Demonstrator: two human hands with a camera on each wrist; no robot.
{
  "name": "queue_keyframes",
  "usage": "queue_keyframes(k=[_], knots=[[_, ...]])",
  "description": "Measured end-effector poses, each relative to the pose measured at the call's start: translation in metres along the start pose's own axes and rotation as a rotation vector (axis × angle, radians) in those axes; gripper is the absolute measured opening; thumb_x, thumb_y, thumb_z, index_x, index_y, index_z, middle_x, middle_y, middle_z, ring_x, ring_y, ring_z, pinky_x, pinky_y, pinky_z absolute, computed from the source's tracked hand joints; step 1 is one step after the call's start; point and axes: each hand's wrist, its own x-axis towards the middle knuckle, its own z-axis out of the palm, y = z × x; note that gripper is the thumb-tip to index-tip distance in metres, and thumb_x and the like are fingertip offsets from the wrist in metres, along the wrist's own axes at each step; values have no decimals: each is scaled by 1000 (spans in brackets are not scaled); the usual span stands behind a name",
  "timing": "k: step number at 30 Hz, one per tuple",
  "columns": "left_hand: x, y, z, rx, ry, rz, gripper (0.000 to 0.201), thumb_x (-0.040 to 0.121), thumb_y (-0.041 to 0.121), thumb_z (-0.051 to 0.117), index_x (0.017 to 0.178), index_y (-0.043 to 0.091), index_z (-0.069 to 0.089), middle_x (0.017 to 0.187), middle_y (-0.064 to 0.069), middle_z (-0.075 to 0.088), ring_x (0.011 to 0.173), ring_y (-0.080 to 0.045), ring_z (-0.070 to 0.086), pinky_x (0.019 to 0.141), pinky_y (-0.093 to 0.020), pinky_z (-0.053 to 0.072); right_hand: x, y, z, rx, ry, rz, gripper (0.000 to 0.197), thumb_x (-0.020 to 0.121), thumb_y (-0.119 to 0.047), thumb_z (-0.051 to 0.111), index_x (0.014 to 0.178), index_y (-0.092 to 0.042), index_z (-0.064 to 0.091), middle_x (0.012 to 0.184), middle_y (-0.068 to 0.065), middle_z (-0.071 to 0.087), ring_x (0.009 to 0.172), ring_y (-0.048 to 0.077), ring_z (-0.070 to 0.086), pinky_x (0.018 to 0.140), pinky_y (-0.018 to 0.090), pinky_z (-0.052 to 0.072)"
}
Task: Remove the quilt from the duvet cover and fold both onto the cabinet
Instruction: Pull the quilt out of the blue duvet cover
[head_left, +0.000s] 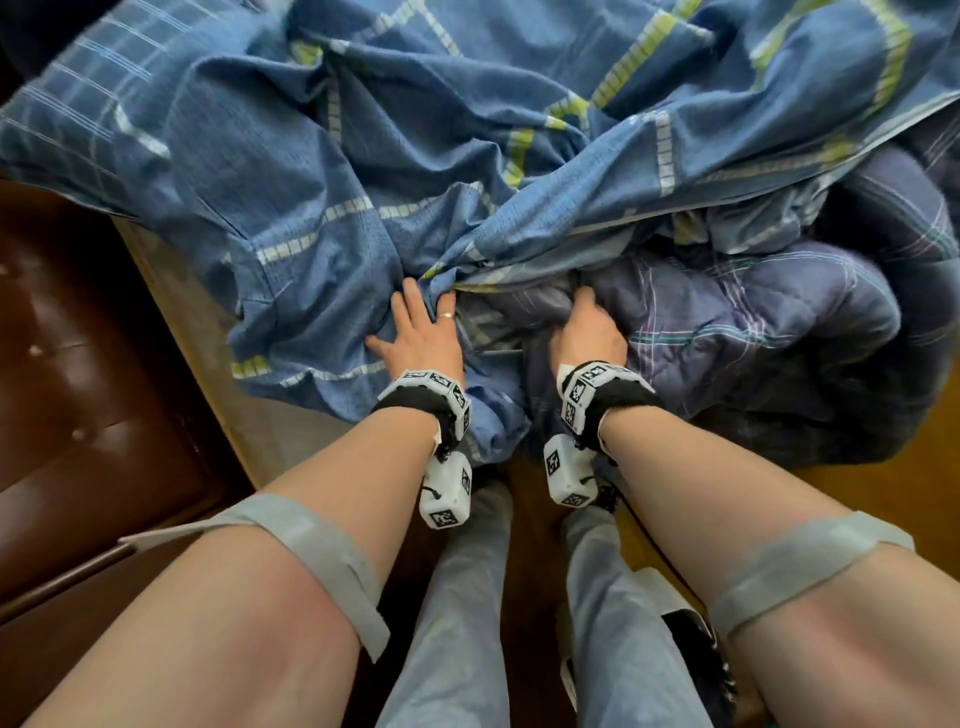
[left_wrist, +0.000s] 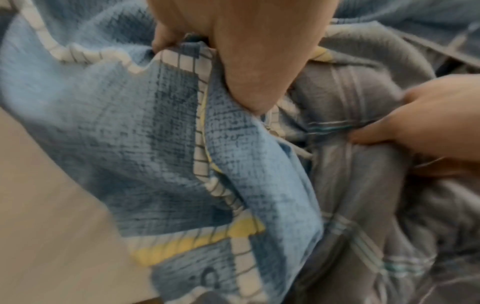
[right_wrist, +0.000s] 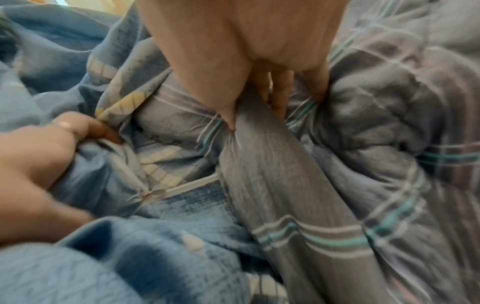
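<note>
The blue plaid duvet cover sprawls over the upper and left parts of the head view, its open edge bunched at centre. The grey-purple plaid quilt bulges out of that opening toward the right of the frame, already largely free. The left hand has its fingers curled round the gathered rim of the cover, thumb spread on the cloth. The right hand pinches a thick fold of quilt between thumb and fingers.

The cover looks thin, limp and light, so it is best held by its hemmed opening. The quilt seems padded, bulky and soft; a deep handful probably grips better than a fingertip pinch.
</note>
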Motion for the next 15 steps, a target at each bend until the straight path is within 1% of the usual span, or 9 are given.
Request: queue_keyframes(k=[2, 4, 6, 8, 10, 12, 14, 15], knots=[[-6, -2, 0, 58, -7, 11, 67, 99, 12, 44, 153, 34, 12, 161, -14, -4, 148, -32, 2, 102, -68, 31, -6, 12, -16, 98, 78, 126, 36, 91, -11, 54, 124, -10, 41, 122, 19, 57, 108, 44, 60, 87, 48, 47], [-11, -4, -2, 81, -8, 22, 65, 100, 11, 41, 154, 35, 12, 161, -13, -6, 148, -31, 1, 102, -67, 32, -6, 30, -38, 130, 159, 219, 38, 91, -7, 51, 128, -9, 40, 129, 18, 55, 113, 42, 58, 89, 47, 46], [-14, -9, -7, 97, -18, 38, 70, 98, 9, 47, 153, 34, 12, 162, -12, -8, 148, -30, 0, 101, -65, 33, -3, 54, -59, 138, 242, 244, 37, 91, -5, 47, 127, -8, 39, 129, 19, 53, 114, 42, 57, 89, 47, 45], [-17, -12, -13, 105, -38, 51, 77, 94, 8, 55, 153, 32, 12, 161, -12, -9, 148, -30, 0, 101, -65, 34, -2, 78, -78, 155, 272, 263, 34, 91, -4, 43, 125, -8, 37, 131, 19, 51, 112, 45, 57, 88, 49, 45], [-22, -7, -19, 67, -30, 39, 82, 88, 13, 65, 152, 29, 16, 161, -12, -6, 148, -32, 3, 104, -63, 33, -6, 96, -90, 144, 246, 275, 33, 92, -3, 42, 124, -11, 37, 133, 18, 49, 109, 46, 57, 87, 49, 45], [-28, 9, -25, -19, 27, 4, 83, 81, 27, 72, 148, 25, 24, 160, -11, 3, 145, -33, 11, 108, -60, 30, -12, 104, -94, 98, 183, 235, 37, 92, -3, 44, 126, -16, 38, 130, 19, 48, 106, 47, 58, 85, 49, 45], [-32, 24, -33, -87, 112, -8, 74, 78, 42, 65, 143, 21, 37, 158, -9, 11, 142, -34, 18, 110, -59, 26, -16, 100, -87, 70, 103, 181, 42, 90, -4, 45, 128, -21, 40, 127, 20, 46, 105, 47, 58, 84, 49, 46], [-32, 28, -34, -85, 144, 13, 70, 78, 44, 62, 140, 19, 42, 157, -9, 14, 142, -33, 19, 111, -58, 24, -18, 95, -82, 69, 72, 160, 43, 89, -4, 46, 128, -22, 42, 127, 19, 45, 106, 47, 57, 84, 49, 46]])
